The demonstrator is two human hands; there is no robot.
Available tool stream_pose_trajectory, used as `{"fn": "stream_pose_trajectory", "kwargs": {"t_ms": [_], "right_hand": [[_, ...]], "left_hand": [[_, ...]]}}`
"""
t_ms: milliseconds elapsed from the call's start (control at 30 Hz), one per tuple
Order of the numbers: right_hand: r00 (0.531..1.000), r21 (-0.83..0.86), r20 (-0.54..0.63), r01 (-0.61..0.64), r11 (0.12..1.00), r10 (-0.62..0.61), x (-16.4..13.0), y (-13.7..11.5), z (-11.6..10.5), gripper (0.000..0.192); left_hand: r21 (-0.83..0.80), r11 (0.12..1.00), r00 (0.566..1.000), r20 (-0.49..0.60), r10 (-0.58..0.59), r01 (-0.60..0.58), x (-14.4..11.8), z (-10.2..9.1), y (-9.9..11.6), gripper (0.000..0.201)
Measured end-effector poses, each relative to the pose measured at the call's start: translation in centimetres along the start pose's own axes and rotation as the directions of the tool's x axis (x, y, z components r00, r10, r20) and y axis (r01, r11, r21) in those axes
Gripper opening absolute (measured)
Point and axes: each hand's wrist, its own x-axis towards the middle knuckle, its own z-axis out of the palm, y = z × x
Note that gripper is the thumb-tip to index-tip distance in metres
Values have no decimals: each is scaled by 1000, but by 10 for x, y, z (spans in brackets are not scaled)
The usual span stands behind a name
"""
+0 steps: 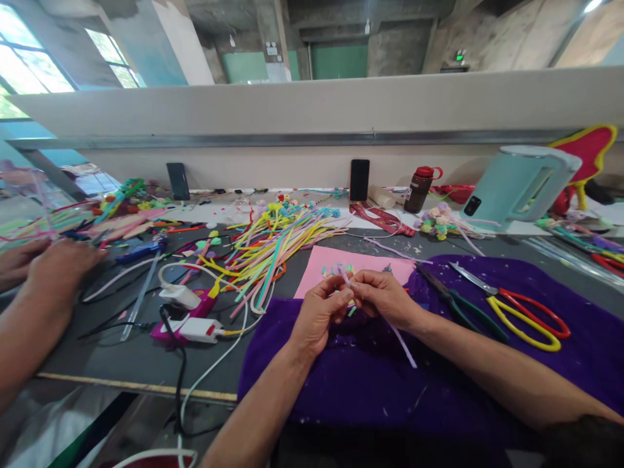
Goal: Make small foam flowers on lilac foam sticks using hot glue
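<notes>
My left hand and my right hand meet over the purple cloth, fingers pinched together. Between them is a lavender pipe cleaner; one tail hangs below my right hand, and a fuzzy bit stands up above the fingertips. The fingers hide how it is bent. Just behind my hands lies a pink sheet with small coloured scraps on it. To the right, dark green-handled pliers and scissors with red and yellow handles rest on the cloth.
Left of centre lies a heap of pipe cleaners, beside a power strip with cables. At the back stand a phone, a bottle and a kettle. A co-worker's hands are at far left.
</notes>
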Motion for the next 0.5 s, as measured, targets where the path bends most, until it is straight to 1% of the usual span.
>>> {"fn": "stream_pose_trajectory", "kwargs": {"t_ms": [100, 167, 333, 500], "right_hand": [[1000, 11, -17, 4, 1000, -4, 0, 3, 2, 26], [1000, 21, -15, -2, 1000, 2, 0, 5, 3, 26], [999, 15, -29, -39, 999, 39, 0, 7, 7, 28], [998, -7, -36, -46, 999, 46, -1, 6, 7, 27]], "left_hand": [[-10, 1000, 999, -42, 21, -21, 2, -1, -1, 23], [-7, 1000, 999, -45, 30, -30, 3, -1, -1, 19], [12, 999, 998, -48, 34, -34, 3, -2, -1, 20], [9, 999, 999, -32, 34, -33, 3, -2, -1, 21]]}}
